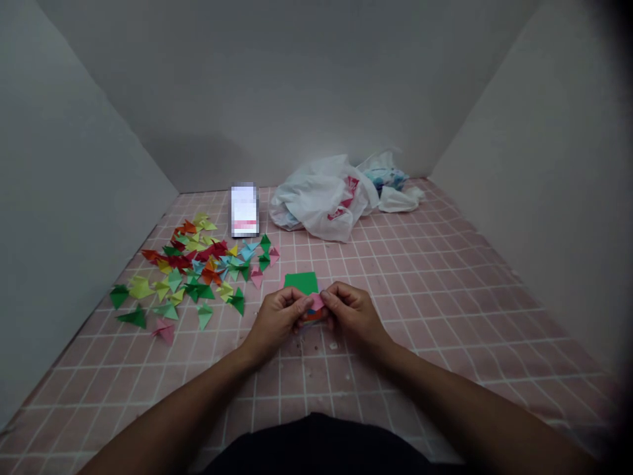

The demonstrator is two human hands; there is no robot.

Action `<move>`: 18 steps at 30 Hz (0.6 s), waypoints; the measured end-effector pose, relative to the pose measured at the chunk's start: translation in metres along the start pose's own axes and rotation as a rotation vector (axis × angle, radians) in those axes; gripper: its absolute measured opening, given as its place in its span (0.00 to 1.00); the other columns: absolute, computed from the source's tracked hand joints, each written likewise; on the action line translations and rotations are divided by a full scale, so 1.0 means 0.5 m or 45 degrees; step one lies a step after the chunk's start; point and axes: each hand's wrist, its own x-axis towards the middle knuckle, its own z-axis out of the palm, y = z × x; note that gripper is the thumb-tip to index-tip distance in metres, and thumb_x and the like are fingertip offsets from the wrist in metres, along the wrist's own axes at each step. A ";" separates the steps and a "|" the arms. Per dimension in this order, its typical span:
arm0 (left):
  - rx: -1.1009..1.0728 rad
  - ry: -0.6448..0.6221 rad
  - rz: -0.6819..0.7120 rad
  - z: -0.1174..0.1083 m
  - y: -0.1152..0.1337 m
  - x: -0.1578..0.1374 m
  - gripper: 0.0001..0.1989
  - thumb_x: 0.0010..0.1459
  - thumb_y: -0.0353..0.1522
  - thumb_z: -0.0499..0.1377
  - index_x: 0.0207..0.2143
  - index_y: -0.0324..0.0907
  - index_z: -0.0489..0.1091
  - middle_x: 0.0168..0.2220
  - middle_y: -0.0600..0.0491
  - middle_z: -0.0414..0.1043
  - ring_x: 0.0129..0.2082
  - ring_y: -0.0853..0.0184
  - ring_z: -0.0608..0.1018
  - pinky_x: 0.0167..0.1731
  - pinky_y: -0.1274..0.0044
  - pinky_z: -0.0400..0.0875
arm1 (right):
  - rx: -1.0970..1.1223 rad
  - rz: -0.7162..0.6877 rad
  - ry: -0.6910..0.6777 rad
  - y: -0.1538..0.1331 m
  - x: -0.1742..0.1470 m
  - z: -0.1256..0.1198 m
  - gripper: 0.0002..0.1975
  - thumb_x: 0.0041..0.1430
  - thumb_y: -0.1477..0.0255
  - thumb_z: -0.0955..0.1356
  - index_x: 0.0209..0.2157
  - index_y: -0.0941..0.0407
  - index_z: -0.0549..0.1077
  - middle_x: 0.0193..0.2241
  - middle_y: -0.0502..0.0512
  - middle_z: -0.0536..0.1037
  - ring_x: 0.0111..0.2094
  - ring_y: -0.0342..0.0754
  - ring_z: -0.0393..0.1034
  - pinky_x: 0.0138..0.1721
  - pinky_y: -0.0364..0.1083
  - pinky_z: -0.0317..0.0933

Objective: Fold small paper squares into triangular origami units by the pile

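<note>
A small folded piece of pink paper (316, 302) is pinched between my two hands. The fingers of my left hand (279, 318) close on its left side, thumb on top. My right hand (357, 318) grips the right side between thumb and fingers. Just behind and beneath lies a stack of square coloured paper with a green sheet (301, 282) on top; orange and blue edges show below the pink piece. My hands partly hide this stack.
Many folded paper pieces (198, 289) in several colours spread over the left of the pink checked cloth (445, 316). A lit phone (244, 210) stands behind them. A white plastic bag (321, 198) and a crumpled white wrapper (399, 199) lie at the back, before grey walls.
</note>
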 end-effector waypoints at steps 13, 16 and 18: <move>-0.142 0.043 -0.073 0.001 -0.004 0.005 0.23 0.48 0.47 0.69 0.23 0.40 0.64 0.17 0.61 0.64 0.15 0.77 0.63 0.15 0.83 0.56 | 0.150 0.033 0.074 0.001 -0.001 0.000 0.17 0.59 0.60 0.71 0.24 0.56 0.69 0.17 0.45 0.71 0.14 0.38 0.62 0.17 0.39 0.53; -0.173 0.032 -0.093 0.000 -0.003 0.003 0.23 0.48 0.47 0.69 0.22 0.41 0.62 0.17 0.61 0.63 0.14 0.77 0.62 0.15 0.83 0.54 | 0.157 0.030 0.067 0.001 -0.002 0.000 0.17 0.59 0.61 0.71 0.23 0.56 0.69 0.17 0.45 0.71 0.14 0.38 0.61 0.17 0.39 0.53; -0.189 0.027 -0.110 -0.002 -0.002 0.002 0.23 0.48 0.47 0.69 0.22 0.42 0.61 0.16 0.61 0.62 0.13 0.78 0.61 0.14 0.83 0.52 | 0.152 0.024 0.071 0.000 -0.003 0.001 0.16 0.60 0.61 0.70 0.23 0.56 0.69 0.17 0.46 0.71 0.14 0.38 0.61 0.17 0.39 0.53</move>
